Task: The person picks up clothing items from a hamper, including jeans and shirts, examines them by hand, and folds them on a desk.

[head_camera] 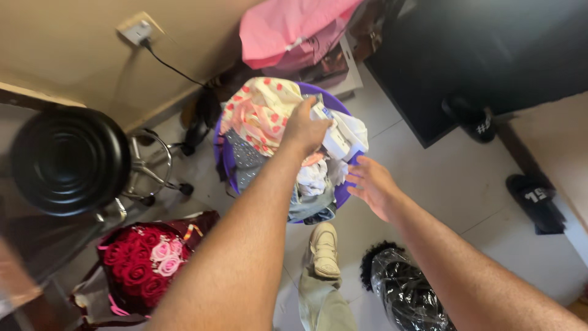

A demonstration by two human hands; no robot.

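**Two hands over a heaped laundry basket**

Two hands reached down into a purple basket (222, 153) that stood on the tiled floor (441, 184), piled well above its rim with mixed clothes. The left hand (304, 127) lay on top of the heap, fingers curled down onto the pale garments (343, 138) just beside a cream cloth with red dots (260, 110); whether it truly gripped the fabric or only pressed on it could not be told. The right hand (372, 184) hovered open at the basket's near right edge, fingers spread and holding nothing, close to the white and grey pieces (312, 181) hanging over the side.

Placed against the wall, the basket sat between a black stool (67, 160) and a dark cabinet (465, 55), likely to keep the floor passable. A bouquet of red and pink roses (144, 260) lay near the stool, a shiny black bag (404, 291) near the person's shoe (324, 248).
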